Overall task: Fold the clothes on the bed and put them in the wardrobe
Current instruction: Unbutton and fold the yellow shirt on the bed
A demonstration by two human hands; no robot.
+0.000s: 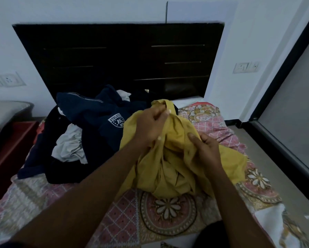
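While both bare forearms reach forward over the bed, the head view shows a crumpled mustard-yellow cloth garment (169,163) held up in front of the person, its lower folds bunched and resting on the pink and beige patterned bedsheet (125,219) with large flower medallions. The left hand (150,126) is raised higher, its fingers curled closed around the upper edge of the yellow fabric near its top. The right hand (206,149) sits lower and to the right, fingers bent and pinching a fold of the same garment, the thumb pressed against the cloth. Behind and to the left of the yellow garment lies an unfolded heap of clothes: a navy blue sweatshirt (103,111) with a white shield-shaped printed crest lies on top, a rumpled light grey garment (69,145) lies below and to its left, and further dark pieces spread beneath them toward the bed's left edge. The heap touches the yellow garment along its left side. A dark, nearly black wooden headboard (118,56) with thin horizontal metal strips stands against the white wall at the far end of the bed. A white switch plate (246,67) is fixed to the wall on the right, and a dark-framed panel (291,97) runs along the right edge.
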